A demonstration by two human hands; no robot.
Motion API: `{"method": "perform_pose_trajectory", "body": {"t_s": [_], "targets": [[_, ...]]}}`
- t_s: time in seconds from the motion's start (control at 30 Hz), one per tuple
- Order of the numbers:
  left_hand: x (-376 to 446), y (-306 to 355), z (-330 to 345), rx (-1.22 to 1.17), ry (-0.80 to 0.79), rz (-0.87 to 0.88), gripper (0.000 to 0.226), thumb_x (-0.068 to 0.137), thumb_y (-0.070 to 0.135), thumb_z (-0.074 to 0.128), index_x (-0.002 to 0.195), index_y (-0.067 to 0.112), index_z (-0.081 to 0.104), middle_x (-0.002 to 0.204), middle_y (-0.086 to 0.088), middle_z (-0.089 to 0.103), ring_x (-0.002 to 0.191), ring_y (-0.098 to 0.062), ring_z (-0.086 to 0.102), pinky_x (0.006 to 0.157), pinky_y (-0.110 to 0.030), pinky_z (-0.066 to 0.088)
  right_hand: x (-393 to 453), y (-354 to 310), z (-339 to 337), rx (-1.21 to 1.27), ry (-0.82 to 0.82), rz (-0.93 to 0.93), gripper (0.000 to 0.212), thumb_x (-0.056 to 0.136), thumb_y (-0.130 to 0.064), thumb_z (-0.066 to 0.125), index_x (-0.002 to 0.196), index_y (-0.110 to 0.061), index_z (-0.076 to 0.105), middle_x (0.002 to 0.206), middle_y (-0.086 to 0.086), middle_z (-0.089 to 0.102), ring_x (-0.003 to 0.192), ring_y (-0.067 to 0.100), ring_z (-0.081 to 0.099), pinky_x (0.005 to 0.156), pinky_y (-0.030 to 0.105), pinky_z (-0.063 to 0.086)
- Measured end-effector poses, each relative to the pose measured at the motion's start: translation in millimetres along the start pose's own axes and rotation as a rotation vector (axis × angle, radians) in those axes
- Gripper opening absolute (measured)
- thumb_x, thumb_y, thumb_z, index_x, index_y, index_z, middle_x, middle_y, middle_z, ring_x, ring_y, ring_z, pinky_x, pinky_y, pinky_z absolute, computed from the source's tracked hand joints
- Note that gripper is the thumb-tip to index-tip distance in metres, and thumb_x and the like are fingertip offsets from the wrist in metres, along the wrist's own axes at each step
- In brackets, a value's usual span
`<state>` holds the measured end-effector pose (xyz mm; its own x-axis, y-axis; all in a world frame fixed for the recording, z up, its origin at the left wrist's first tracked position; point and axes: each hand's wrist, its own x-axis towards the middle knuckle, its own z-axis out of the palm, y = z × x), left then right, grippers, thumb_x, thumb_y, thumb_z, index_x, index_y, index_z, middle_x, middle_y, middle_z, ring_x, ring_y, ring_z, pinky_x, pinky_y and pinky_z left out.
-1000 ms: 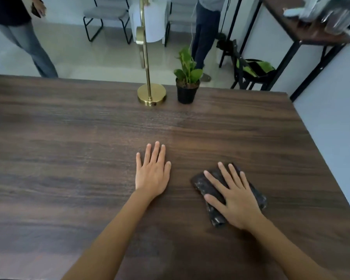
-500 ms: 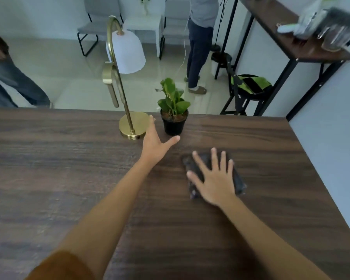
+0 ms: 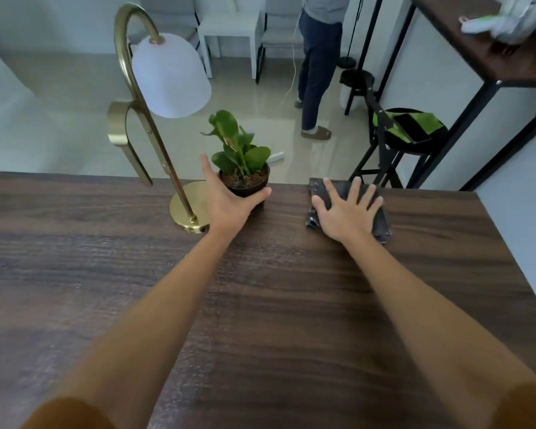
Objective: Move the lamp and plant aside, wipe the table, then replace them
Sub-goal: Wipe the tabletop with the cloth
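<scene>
- Left hand cupped round the pot of the plant — thumb on the pot's right side, fingers round the far left. Looks like a grasp closing on it; pot base hidden by the palm, so can't tell if it's off the counter yet.
- Plant sits at the far edge, approx 12 o'clock from the person, just right of the lamp. Brass lamp base touches or nearly touches the wrist side of the hand; can't tell which.
- Lamp at approx 11 o'clock, stem leaning, white shade hanging beyond the far edge. Untouched.
- Right hand flat, fingers spread, pressing the cloth down at approx 1 o'clock — not gripping, just pinning it. Prob. parked there so it's ready for wiping once things are cleared.
- Step, imo: moving the plant aside, first of the two. Wipe not started in that corner.
- Risk: plant and lamp are close to the drop-off, so the lift wants to come inward. Top-heavy lamp could tip if the wrist knocks it.
- Bkgd: a person standing on the floor beyond, a stool w/ a green seat. Not relevant.
</scene>
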<state>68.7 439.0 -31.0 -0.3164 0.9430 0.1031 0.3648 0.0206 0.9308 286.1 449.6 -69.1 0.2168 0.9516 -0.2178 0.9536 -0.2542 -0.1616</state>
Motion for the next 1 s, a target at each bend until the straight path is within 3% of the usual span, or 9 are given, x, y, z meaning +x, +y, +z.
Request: {"method": "perform_pose_trajectory", "body": {"t_s": [0.13, 0.3, 0.43, 0.57, 0.67, 0.77, 0.87, 0.93, 1.0], "targets": [[5, -3, -5, 0.054, -0.046, 0.003, 0.134, 0.057, 0.037, 0.090, 0.151, 0.022, -0.003, 0.150, -0.005, 0.038, 0.136, -0.016, 0.037, 0.105, -0.023, 0.026, -70, -27, 27, -0.039, 0.060, -0.347, 0.062, 0.094, -0.068, 0.012, 0.153, -0.049, 0.006, 0.166, 0.013, -0.002, 0.150, 0.042, -0.005, 0.119, 0.060, -0.002], [7, -5, -7, 0.071, -0.079, -0.028, 0.138, 0.056, 0.035, 0.091, 0.151, 0.021, -0.008, 0.154, -0.005, 0.031, 0.139, -0.018, 0.032, 0.112, -0.034, 0.026, -135, 51, 31, -0.084, 0.035, -0.573, 0.057, 0.094, -0.071, 0.010, 0.149, -0.057, 0.004, 0.166, -0.003, -0.002, 0.152, 0.029, -0.005, 0.122, 0.051, 0.001], [-23, -3, -32, 0.091, -0.172, -0.049, 0.128, 0.067, 0.021, 0.085, 0.150, 0.015, -0.012, 0.154, -0.007, 0.030, 0.142, -0.018, 0.029, 0.116, -0.037, 0.025, -55, 67, 5, -0.077, 0.046, -0.170, 0.064, 0.090, -0.076, 0.005, 0.150, -0.055, -0.002, 0.166, 0.003, -0.006, 0.152, 0.033, -0.007, 0.121, 0.054, -0.003], [-103, -20, -84, 0.259, -0.133, 0.063, 0.073, 0.089, 0.016, 0.063, 0.150, 0.015, 0.022, 0.149, -0.003, 0.041, 0.136, -0.015, 0.038, 0.111, -0.032, 0.034, -39, 0, 3, 0.020, 0.020, 0.141, 0.073, 0.093, -0.070, 0.010, 0.157, -0.036, 0.001, 0.165, 0.015, -0.009, 0.149, 0.044, -0.011, 0.117, 0.061, -0.007], [-141, -54, -133, 0.505, 0.034, 0.063, 0.052, 0.097, 0.019, 0.047, 0.147, 0.011, 0.032, 0.149, -0.009, 0.041, 0.140, -0.023, 0.032, 0.114, -0.043, 0.031, -98, -73, 31, -0.018, 0.002, -0.060, 0.072, 0.095, -0.068, 0.009, 0.157, -0.033, -0.004, 0.164, 0.016, -0.013, 0.148, 0.043, -0.014, 0.117, 0.061, -0.008], [-149, -84, -156, 0.835, -0.054, -0.059, 0.055, 0.100, 0.033, 0.033, 0.150, 0.012, 0.024, 0.159, -0.007, 0.020, 0.148, -0.025, 0.009, 0.119, -0.049, 0.011, -169, -112, 51, -0.054, -0.068, -0.413, 0.067, 0.097, -0.065, 0.011, 0.156, -0.038, -0.004, 0.164, 0.011, -0.015, 0.149, 0.040, -0.016, 0.118, 0.058, -0.010], [-154, -92, -156, 0.937, -0.120, -0.038, 0.058, 0.100, 0.042, 0.022, 0.152, 0.017, 0.015, 0.161, -0.002, 0.008, 0.149, -0.022, 0.001, 0.119, -0.048, 0.005, -210, -70, 56, -0.064, -0.069, -0.780, 0.062, 0.097, -0.065, 0.017, 0.155, -0.045, 0.006, 0.166, 0.003, -0.006, 0.152, 0.031, -0.009, 0.121, 0.053, -0.004], [-156, -91, -157, 0.941, -0.128, -0.025, 0.058, 0.100, 0.042, 0.018, 0.153, 0.017, 0.011, 0.162, -0.001, 0.005, 0.149, -0.021, -0.002, 0.120, -0.047, 0.004, -198, -17, 45, -0.050, -0.053, -0.804, 0.061, 0.094, -0.070, 0.015, 0.152, -0.052, 0.009, 0.166, -0.003, -0.002, 0.153, 0.026, -0.007, 0.122, 0.051, 0.000], [-155, -90, -158, 0.950, -0.134, -0.026, 0.058, 0.100, 0.041, 0.016, 0.153, 0.018, 0.008, 0.162, 0.000, 0.003, 0.149, -0.021, -0.003, 0.120, -0.046, 0.003, -156, 22, 29, -0.093, -0.026, -0.556, 0.064, 0.089, -0.076, 0.005, 0.150, -0.055, 0.003, 0.166, -0.004, -0.006, 0.153, 0.026, -0.007, 0.122, 0.051, -0.001]]}}
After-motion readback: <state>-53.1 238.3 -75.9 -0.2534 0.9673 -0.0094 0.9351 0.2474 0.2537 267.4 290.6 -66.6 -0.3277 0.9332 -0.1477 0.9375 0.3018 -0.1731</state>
